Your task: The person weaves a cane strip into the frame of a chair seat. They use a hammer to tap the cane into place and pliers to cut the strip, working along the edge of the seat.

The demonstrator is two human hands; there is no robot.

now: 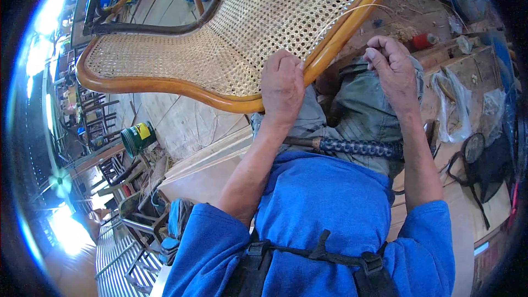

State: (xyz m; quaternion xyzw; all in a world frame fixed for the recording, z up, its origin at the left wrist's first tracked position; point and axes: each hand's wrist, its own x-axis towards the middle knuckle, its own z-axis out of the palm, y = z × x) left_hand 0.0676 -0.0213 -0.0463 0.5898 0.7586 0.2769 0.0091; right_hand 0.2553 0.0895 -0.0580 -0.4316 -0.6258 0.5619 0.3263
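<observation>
A chair frame of glossy, bent orange-brown wood [209, 97] with woven cane panels [264, 16] leans across my knees. My left hand [282, 85] is closed on its near edge, where the cane meets the wood, with its fingers curled over the rim. Above my right thigh hovers my right hand [393, 71], apart from the chair. Its thumb and index finger are pinched together, and whatever they hold is too small to make out. One loose thin cane strand [374, 5] sticks out past the frame's right edge.
A tool with a dark patterned wrapped handle [357, 147] lies across my lap. To the right are a red spool-like object [424, 40], clear plastic bags [452, 107] and a black mesh item [487, 170] on boards. A green bucket [137, 137] stands at left, near stacked wooden chair frames [96, 118].
</observation>
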